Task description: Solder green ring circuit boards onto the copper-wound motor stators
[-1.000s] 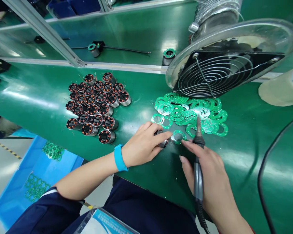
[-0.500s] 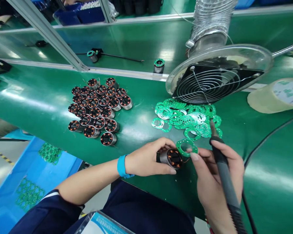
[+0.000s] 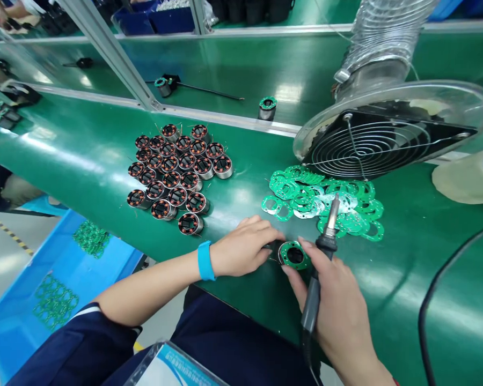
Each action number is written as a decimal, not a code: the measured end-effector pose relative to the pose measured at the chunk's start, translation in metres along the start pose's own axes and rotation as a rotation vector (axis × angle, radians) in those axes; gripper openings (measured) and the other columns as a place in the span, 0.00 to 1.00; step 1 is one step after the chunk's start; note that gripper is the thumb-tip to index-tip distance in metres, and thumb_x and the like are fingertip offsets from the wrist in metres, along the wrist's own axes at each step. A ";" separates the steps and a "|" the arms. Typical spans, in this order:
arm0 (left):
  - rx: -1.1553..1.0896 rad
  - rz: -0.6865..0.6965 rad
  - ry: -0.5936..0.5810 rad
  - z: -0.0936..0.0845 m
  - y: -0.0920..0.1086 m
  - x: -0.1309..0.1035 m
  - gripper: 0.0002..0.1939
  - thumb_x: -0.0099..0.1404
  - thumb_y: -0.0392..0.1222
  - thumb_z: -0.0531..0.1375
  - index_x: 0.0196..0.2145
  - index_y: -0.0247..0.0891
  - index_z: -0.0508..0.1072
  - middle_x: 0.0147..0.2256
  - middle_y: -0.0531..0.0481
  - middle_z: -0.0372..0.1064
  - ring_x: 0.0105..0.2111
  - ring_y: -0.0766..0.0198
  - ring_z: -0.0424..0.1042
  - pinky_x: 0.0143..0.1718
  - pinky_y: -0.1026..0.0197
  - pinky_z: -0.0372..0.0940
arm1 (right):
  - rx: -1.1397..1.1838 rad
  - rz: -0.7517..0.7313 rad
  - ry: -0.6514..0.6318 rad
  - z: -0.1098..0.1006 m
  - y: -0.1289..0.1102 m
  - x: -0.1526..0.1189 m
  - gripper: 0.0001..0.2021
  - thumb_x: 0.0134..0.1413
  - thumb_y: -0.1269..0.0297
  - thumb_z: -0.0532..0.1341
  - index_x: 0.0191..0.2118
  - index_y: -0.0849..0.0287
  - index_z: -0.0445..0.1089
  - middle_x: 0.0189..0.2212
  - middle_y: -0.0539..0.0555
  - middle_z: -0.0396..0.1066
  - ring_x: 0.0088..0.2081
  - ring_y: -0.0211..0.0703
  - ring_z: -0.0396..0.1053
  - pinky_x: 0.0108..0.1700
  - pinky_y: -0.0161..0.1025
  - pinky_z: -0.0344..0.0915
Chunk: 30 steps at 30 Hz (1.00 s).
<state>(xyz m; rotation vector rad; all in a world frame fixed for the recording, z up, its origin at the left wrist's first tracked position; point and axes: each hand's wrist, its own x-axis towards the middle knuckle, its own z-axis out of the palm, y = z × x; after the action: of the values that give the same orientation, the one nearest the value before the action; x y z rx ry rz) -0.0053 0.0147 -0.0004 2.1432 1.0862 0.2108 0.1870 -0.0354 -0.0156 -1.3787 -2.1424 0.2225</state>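
Note:
In my right hand point(image 3: 340, 300) a soldering iron point(image 3: 314, 295) lies across the palm, its metal tip pointing up and away. The same hand's thumb and forefinger grip the sides of a motor stator, on whose top sits a green ring-shaped circuit board point(image 3: 301, 261). My left hand point(image 3: 241, 247), with a blue band at the wrist, is at the stator's left side. Its fingers are curled together; thin wire shows by the fingertips, but what they pinch is unclear. Beyond my hands lies a pile of loose green ring boards point(image 3: 301, 195).
Several copper-wound stators point(image 3: 171, 179) stand grouped at left. A fume extractor hood point(image 3: 362, 145) overhangs the ring boards. One board-topped stator point(image 3: 267, 109) stands by the rail. A blue bin point(image 3: 116, 252) holds more boards at lower left. A black cable point(image 3: 424, 311) curves at right.
The green ring board has gone from my right fingers onto the stator. My right hand has moved left to grip the stator, the iron tilting with it. My left hand has shifted to the stator's side.

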 end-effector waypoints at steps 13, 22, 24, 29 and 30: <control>-0.157 0.033 0.023 0.005 -0.004 0.005 0.06 0.64 0.31 0.60 0.39 0.37 0.70 0.39 0.49 0.73 0.42 0.61 0.68 0.49 0.56 0.63 | 0.349 -0.049 -0.080 -0.001 0.025 -0.005 0.23 0.61 0.64 0.61 0.60 0.53 0.58 0.50 0.59 0.76 0.48 0.47 0.78 0.46 0.41 0.76; -0.574 -0.033 0.064 0.005 0.005 0.003 0.06 0.62 0.31 0.62 0.32 0.37 0.67 0.34 0.53 0.66 0.33 0.68 0.67 0.37 0.65 0.66 | 0.508 0.122 -0.035 -0.003 0.034 -0.023 0.24 0.59 0.63 0.62 0.60 0.51 0.57 0.50 0.60 0.75 0.51 0.50 0.76 0.51 0.49 0.74; -0.491 -0.020 0.107 0.002 0.006 0.003 0.07 0.61 0.29 0.60 0.30 0.37 0.66 0.32 0.53 0.65 0.33 0.67 0.66 0.38 0.63 0.65 | 0.455 0.046 -0.058 -0.006 0.030 -0.015 0.25 0.60 0.64 0.61 0.61 0.51 0.56 0.50 0.59 0.76 0.50 0.49 0.76 0.49 0.46 0.75; -0.432 0.028 0.150 -0.001 0.006 0.006 0.06 0.62 0.29 0.58 0.29 0.38 0.66 0.30 0.53 0.65 0.33 0.65 0.66 0.40 0.61 0.65 | 0.255 -0.167 -0.130 -0.010 0.023 0.004 0.23 0.63 0.66 0.58 0.62 0.54 0.57 0.46 0.59 0.78 0.42 0.46 0.79 0.40 0.40 0.76; -0.489 0.019 0.139 -0.001 0.007 0.007 0.06 0.62 0.30 0.59 0.30 0.37 0.66 0.30 0.53 0.65 0.32 0.66 0.66 0.39 0.62 0.65 | 0.236 -0.182 -0.138 -0.011 0.022 0.005 0.23 0.63 0.66 0.57 0.62 0.54 0.56 0.46 0.58 0.78 0.41 0.47 0.79 0.41 0.41 0.76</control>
<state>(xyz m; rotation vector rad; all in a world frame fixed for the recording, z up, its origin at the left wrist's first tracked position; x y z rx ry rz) 0.0029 0.0175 0.0034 1.7180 0.9701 0.5792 0.2086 -0.0222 -0.0147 -1.0559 -2.2546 0.4933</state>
